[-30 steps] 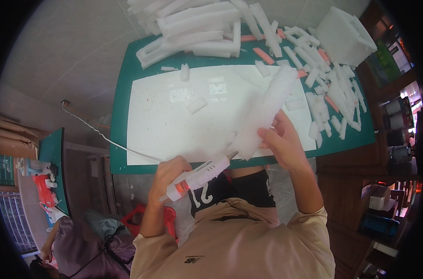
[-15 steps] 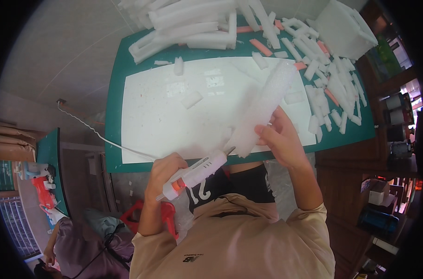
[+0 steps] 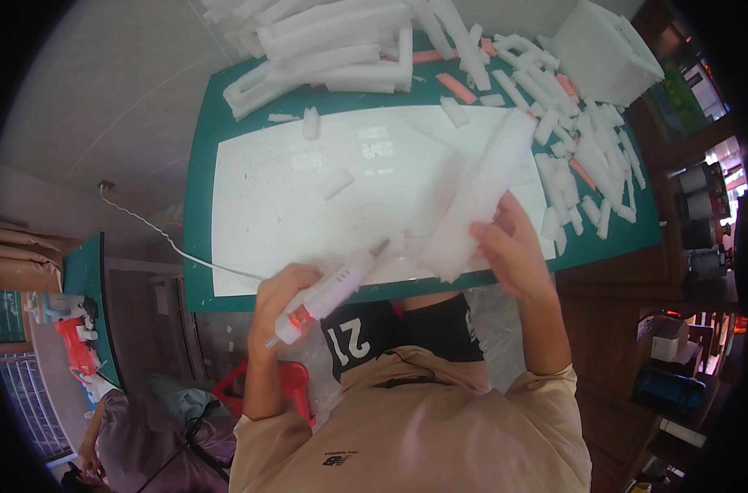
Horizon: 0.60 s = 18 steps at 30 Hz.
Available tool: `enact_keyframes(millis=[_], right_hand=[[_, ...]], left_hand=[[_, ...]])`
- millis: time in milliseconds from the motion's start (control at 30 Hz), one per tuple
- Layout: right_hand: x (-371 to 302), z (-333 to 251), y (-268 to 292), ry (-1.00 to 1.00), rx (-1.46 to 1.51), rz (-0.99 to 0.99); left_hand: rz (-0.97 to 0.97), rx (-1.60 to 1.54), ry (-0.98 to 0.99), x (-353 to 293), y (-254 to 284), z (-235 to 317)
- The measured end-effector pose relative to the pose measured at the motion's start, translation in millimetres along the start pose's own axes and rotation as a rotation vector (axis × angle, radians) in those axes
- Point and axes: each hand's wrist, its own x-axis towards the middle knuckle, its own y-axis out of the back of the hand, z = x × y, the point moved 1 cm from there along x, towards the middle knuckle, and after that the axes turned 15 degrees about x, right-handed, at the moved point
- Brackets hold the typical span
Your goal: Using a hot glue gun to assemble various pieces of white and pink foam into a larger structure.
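- A long white foam strip [image 3: 481, 193], matt and slightly grainy, with soft crumbly edges, held in the right hand [image 3: 512, 251].
- A white plastic glue gun [image 3: 334, 287], smooth and faintly glossy, with an orange plastic part near its rear, held in the left hand [image 3: 282, 294].
- A large white flat sheet [image 3: 308, 205], smooth with a dull sheen, speckled with tiny crumbs.
- A dark green cutting mat [image 3: 200, 189], matt and rubbery-looking, on the counter.
- Piled white foam offcuts [image 3: 333, 49], matt and porous; a few are salmon-pink.
- A beige cloth top [image 3: 423, 419], soft and matt.
- A thin white cord [image 3: 156, 230], smooth plastic-coated.
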Motion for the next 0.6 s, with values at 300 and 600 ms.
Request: enact_keyframes(millis=[300,600], right_hand=[[-9.0,-50.5,44.7,0.31,-0.159,0.008],[-11.0,-70.5,82.9,0.438,-0.319,0.043]], left_hand=[[-0.088,0.114,0.26,1.2,11.3,-36.5],[-0.178,0.229,0.288,7.2,17.8,-41.5]])
